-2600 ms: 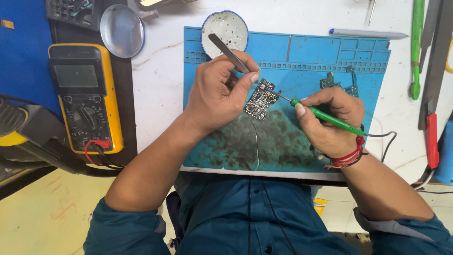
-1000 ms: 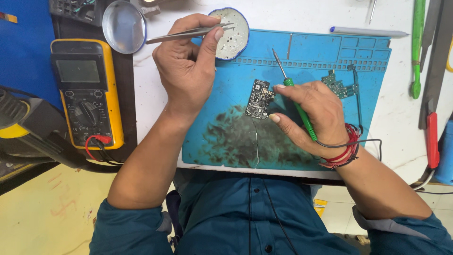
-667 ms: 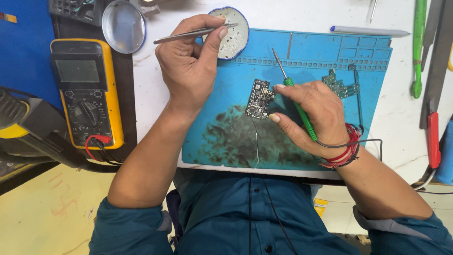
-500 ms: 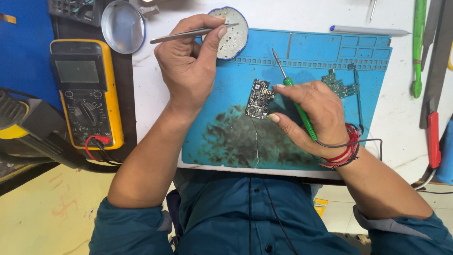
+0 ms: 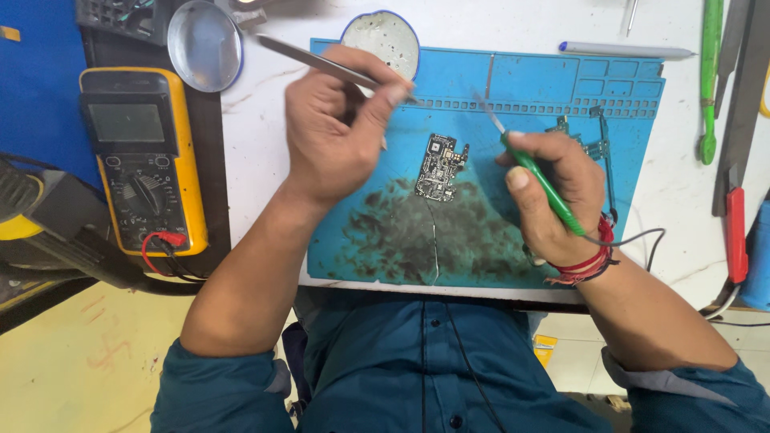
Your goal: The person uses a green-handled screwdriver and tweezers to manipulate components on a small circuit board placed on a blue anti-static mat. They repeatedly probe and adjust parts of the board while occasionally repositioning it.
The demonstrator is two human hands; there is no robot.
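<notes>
A small dark circuit board (image 5: 439, 167) lies on a stained blue work mat (image 5: 561, 88). My left hand (image 5: 337, 128) holds metal tweezers (image 5: 313, 62), their tip pointing toward the mat above the board, just below a small round tin (image 5: 382, 36). To the right of the board, my right hand (image 5: 553, 188) grips a green-handled soldering iron (image 5: 536, 172); its thin tip sits raised, up and right of the board. Red threads circle my right wrist.
A yellow multimeter (image 5: 140, 156) with red lead lies at left, with a round tin lid (image 5: 205, 44) above it. A white pen (image 5: 626, 50) lies at the top. Green tools (image 5: 709, 72), a red-handled tool (image 5: 735, 232) and another small board (image 5: 593, 144) sit at right.
My left hand with the tweezers has moved from the round tin down toward the mat. My right hand has shifted slightly right, lifting the iron off the board.
</notes>
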